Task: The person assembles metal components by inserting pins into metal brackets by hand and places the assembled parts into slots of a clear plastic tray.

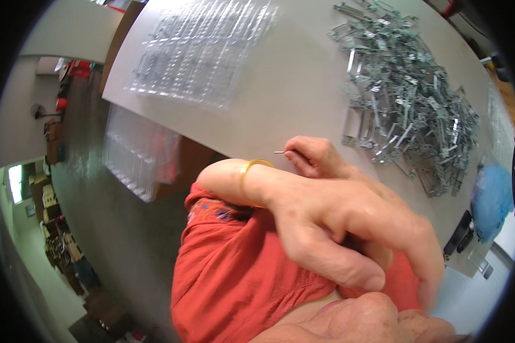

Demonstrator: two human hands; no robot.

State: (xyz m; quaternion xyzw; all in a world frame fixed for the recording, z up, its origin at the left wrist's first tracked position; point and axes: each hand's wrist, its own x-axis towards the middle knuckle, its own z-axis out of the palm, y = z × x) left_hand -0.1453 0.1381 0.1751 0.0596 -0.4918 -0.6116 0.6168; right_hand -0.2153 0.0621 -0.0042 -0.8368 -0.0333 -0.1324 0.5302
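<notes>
My left hand (340, 214), with a yellow bangle (250, 178) round its wrist, is raised in front of my body, nearest the camera. Its thumb and fingers are bent but apart, and nothing shows between them. Beyond it, over the table's near edge, my right hand (317, 157) is closed in a pinch. A short, thin metal pin (278, 152) pokes out to the left from those fingertips. The left hand partly covers the right wrist and forearm. To the right of both hands, a large heap of small metal brackets (409, 94) lies on the pale table (294, 74).
Clear plastic trays (194, 51) with many slots lie at the table's far left. More clear trays (134, 148) stand lower, beside the table's left edge. A blue plastic bag (491, 200) and a dark object (458, 231) are at the right.
</notes>
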